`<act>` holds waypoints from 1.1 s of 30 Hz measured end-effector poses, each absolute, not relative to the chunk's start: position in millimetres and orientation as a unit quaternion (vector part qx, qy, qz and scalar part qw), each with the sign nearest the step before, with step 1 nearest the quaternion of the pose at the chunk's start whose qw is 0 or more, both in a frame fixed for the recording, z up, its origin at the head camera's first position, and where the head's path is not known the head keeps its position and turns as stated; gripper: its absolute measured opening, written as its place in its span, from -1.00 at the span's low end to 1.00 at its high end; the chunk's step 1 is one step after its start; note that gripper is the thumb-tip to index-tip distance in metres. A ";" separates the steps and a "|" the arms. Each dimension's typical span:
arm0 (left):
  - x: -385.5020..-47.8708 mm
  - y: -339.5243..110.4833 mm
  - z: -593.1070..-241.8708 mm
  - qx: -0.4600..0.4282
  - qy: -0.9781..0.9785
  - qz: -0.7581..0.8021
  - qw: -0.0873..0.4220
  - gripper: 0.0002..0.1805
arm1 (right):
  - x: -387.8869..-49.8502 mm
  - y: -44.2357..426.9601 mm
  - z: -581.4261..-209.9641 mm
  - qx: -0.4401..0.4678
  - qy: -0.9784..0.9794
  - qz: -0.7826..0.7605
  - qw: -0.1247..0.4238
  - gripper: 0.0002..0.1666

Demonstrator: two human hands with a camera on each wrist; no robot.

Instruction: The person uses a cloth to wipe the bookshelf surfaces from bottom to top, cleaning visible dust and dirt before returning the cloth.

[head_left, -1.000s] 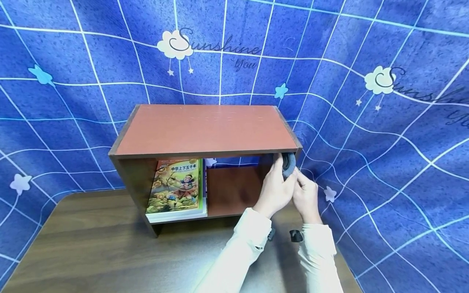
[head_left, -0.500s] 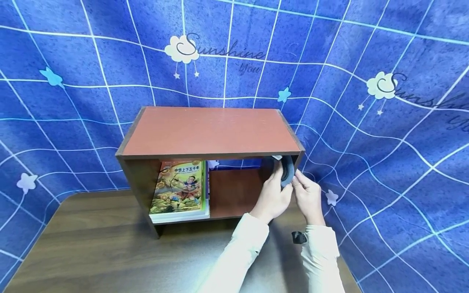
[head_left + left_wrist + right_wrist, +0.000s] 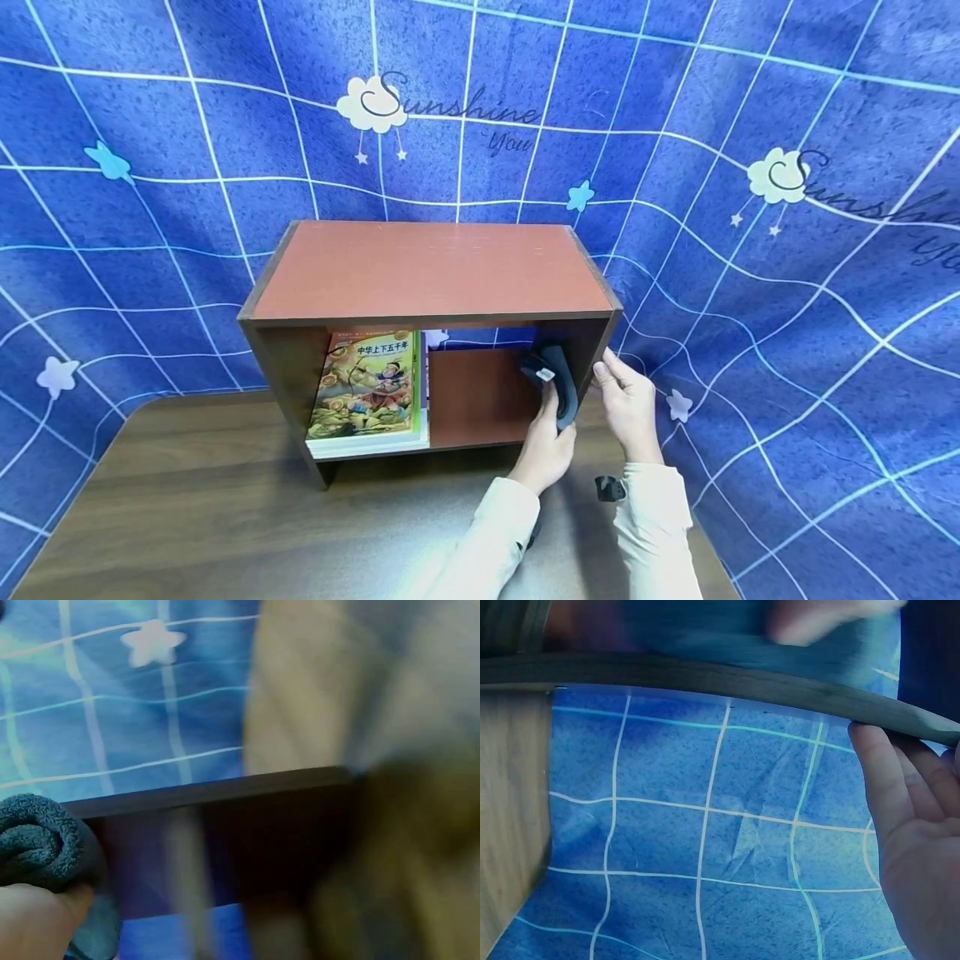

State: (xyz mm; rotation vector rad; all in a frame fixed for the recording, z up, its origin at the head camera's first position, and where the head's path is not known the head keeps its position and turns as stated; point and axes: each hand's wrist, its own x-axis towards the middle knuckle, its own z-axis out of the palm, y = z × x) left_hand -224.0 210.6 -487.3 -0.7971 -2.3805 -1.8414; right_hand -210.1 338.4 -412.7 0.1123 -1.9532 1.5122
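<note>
My left hand (image 3: pixel 546 450) grips a rolled dark grey-blue towel (image 3: pixel 564 387), with a small white label showing, inside the right half of the small wooden shelf (image 3: pixel 435 267). In the left wrist view, the towel's spiral end (image 3: pixel 34 832) shows terry loops beside my thumb. My right hand (image 3: pixel 628 410) is outside the shelf's right side panel. As the right wrist view shows, its extended fingers (image 3: pixel 889 780) touch that panel (image 3: pixel 705 679) near the edge. Across the panel, the towel and left hand are blurred there.
A stack of books (image 3: pixel 367 387) with a colourful cover fills the shelf's left part. The shelf stands on a wooden table (image 3: pixel 187 517). A blue curtain (image 3: pixel 480 108) with white grid lines hangs behind and along the right side.
My left hand has brought the towel down and slightly left from beneath the top panel, away from the right hand. The right hand stays at the side panel.
</note>
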 end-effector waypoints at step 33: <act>-227.0 215.6 -415.3 -0.195 -0.829 -0.524 0.027 -0.24 | -209.0 339.4 -413.2 0.022 -0.761 0.556 0.333 -0.64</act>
